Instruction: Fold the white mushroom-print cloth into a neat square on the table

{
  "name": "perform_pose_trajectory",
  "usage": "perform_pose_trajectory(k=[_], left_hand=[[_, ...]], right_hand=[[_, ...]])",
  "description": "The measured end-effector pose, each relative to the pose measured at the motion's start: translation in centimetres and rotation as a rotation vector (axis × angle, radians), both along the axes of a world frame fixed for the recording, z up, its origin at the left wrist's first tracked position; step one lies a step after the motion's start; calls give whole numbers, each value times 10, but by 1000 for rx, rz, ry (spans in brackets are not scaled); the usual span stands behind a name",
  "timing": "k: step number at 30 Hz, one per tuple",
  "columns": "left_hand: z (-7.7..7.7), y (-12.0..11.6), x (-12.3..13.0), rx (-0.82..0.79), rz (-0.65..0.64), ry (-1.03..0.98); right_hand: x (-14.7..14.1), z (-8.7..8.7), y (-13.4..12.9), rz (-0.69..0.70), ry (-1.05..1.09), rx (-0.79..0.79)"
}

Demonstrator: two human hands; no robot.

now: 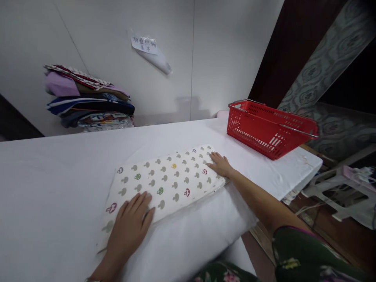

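A folded white cloth (pixel 169 178) printed with grey, red, green and yellow mushrooms lies flat in a long rectangle on the white-covered table (pixel 53 188). My left hand (pixel 131 219) rests palm down on its near left end, fingers stretched out. At the far right end, my right hand (pixel 219 163) lies flat on the cloth with its fingers spread. Neither hand grips anything. Part of the cloth's left edge is hidden under my left hand and wrist.
A red plastic basket (pixel 264 129) with metal handles stands at the table's back right. Folded fabrics (pixel 91 100) are stacked behind the table at left. A paper note (pixel 144 45) hangs on the wall. A white plastic stool (pixel 343 192) stands right of the table.
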State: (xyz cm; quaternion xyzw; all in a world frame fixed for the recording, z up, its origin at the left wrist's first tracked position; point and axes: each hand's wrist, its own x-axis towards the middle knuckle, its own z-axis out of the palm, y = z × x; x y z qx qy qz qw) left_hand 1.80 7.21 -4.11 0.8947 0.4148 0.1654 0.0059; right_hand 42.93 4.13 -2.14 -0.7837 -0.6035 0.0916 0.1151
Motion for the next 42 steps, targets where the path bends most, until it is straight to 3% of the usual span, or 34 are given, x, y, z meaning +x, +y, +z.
perform_pose_trajectory(k=[4,7,9,12,18,22,24,28,37,42], left_hand=[[7,-4,2,1,3,0],[8,-5,3,13,-4,4],[7,-4,3,21,-7,4],[5,-5,5,31,-6,-11],[17,-16,5,58,-16,-69],[26,-28,4,113,-93,-143],[28,-34,5,124,-144,-161],[29,-43,13,110,-234,-138],[32,-45,29,54,-317,-27],[36,-46,40,56,-304,-15]], right_hand=[[7,12,1,-12,112,-90],[2,19,-10,-17,93,-23],[-7,17,-24,24,9,50],[-20,7,-41,74,-45,31],[-29,10,-43,39,-13,-35],[-43,13,-55,37,85,190],[-51,9,-67,71,197,311],[-54,-4,-91,160,335,408],[-31,-7,-109,435,171,457],[-27,-10,-107,495,126,453]])
